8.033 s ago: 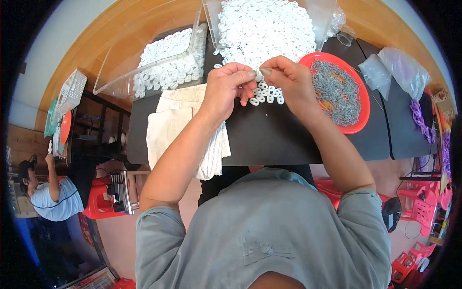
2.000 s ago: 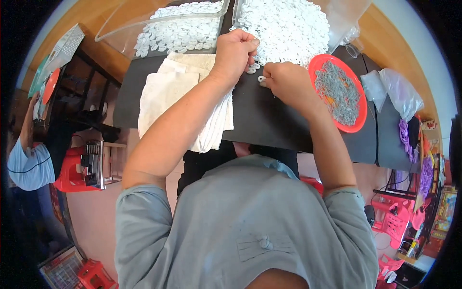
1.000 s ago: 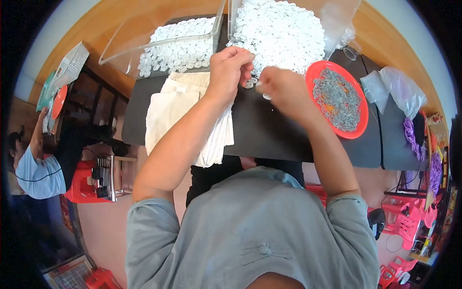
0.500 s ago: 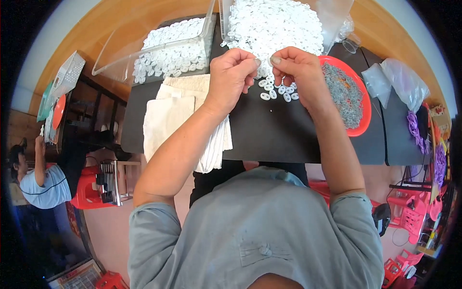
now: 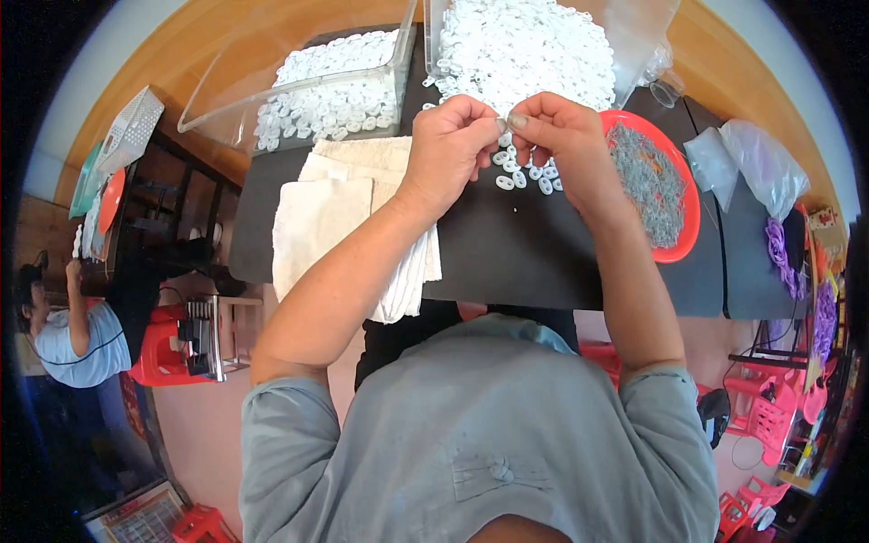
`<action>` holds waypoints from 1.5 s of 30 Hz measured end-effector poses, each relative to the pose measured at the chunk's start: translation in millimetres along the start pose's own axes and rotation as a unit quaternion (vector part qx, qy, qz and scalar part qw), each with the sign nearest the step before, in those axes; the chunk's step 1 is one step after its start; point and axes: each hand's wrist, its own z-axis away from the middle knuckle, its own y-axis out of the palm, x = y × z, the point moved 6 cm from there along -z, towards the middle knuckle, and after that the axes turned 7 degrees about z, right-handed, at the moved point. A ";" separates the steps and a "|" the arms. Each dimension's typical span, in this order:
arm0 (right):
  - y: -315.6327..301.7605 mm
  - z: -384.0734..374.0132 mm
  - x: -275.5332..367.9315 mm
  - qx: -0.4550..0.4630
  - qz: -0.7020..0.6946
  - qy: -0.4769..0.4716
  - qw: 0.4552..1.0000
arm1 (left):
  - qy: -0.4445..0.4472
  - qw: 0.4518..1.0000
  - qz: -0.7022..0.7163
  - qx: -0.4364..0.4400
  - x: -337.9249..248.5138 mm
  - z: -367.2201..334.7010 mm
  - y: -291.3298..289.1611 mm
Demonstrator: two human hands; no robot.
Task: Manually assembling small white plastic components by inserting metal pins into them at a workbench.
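Note:
Above the black table (image 5: pixel 516 262), my left hand (image 5: pixel 450 149) and my right hand (image 5: pixel 568 145) meet fingertip to fingertip. Both are closed in a pinch of thumb and fingers. What lies between the fingertips is too small and covered to make out. Just below the right fingers, several small white oval pieces with two holes (image 5: pixel 504 182) lie loose on the table. A large heap of the same white pieces (image 5: pixel 525 54) spills from a clear bin beyond my hands. Right of my right forearm stands a red bowl (image 5: pixel 690 231) full of small thin grey pieces (image 5: pixel 644 185).
Folded cream cloths (image 5: pixel 317 213) lie under my left forearm. A second clear bin (image 5: pixel 244 98) with white pieces tilts at the far left. Plastic bags (image 5: pixel 765 163) and purple cord (image 5: pixel 780 253) are at the right. Another person (image 5: pixel 86 335) sits at the far left.
My hands have come together: the fingertips were slightly apart and now touch, the left hand having moved right. The whole view has shifted slightly.

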 end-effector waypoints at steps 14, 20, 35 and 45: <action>-4.4 3.9 5.1 0.095 -0.073 0.031 0.992 | 0.019 0.986 0.108 0.129 -14.9 4.4 16.9; -2.6 6.4 5.6 0.125 -0.111 0.039 0.985 | 0.041 0.989 0.097 0.108 -18.4 6.5 14.6; 8.5 16.7 13.0 0.157 -0.156 0.041 0.974 | 0.247 0.959 -0.050 0.133 -39.0 24.6 22.2; 15.3 23.6 16.9 0.117 -0.166 0.054 0.978 | 0.297 0.942 -0.108 0.114 -42.0 27.5 17.0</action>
